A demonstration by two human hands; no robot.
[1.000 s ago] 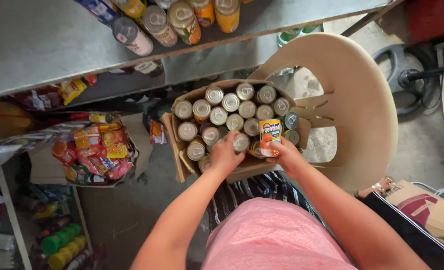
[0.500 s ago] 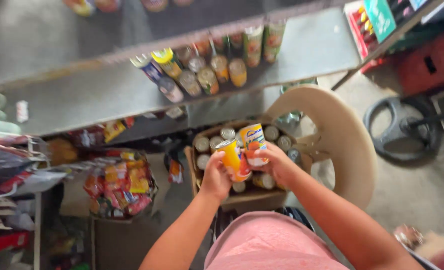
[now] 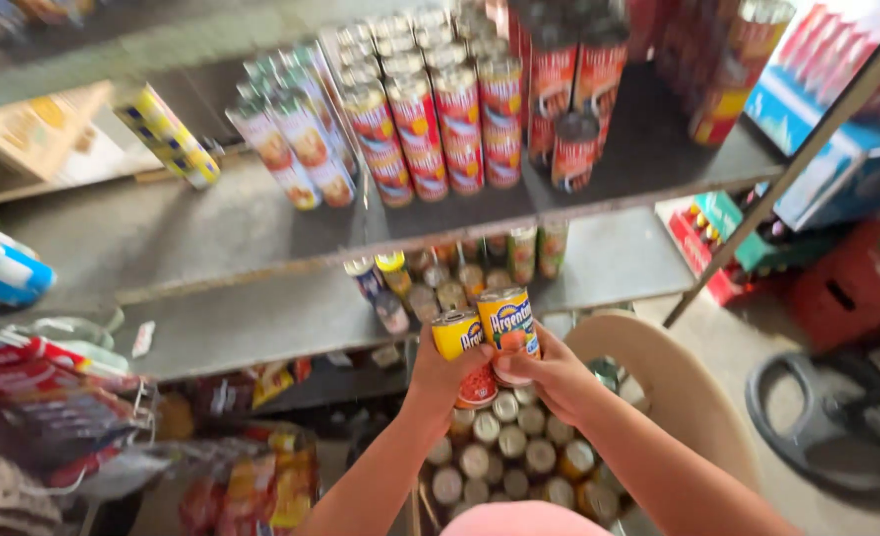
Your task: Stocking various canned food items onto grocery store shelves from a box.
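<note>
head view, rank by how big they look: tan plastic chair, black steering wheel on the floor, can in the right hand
1. tan plastic chair, though partly hidden
2. black steering wheel, cut off by the frame
3. can in the right hand, smallest despite being nearest the camera

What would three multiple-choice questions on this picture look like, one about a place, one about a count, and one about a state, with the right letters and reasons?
1. Where do the unlabelled cans under the hands sit?
A. in a box on a chair
B. on the top shelf
C. on the floor by the wheel

2. How many cans do the two hands hold in all?
A. one
B. two
C. four

3. How are the held cans?
A. lying on a shelf
B. lifted, upright
C. upside down in the box

Answers:
1 A: they fill a box on the beige plastic chair.
2 B: the left hand grips one yellow can, the right hand another.
3 B: both are raised above the box, tops up.
</note>
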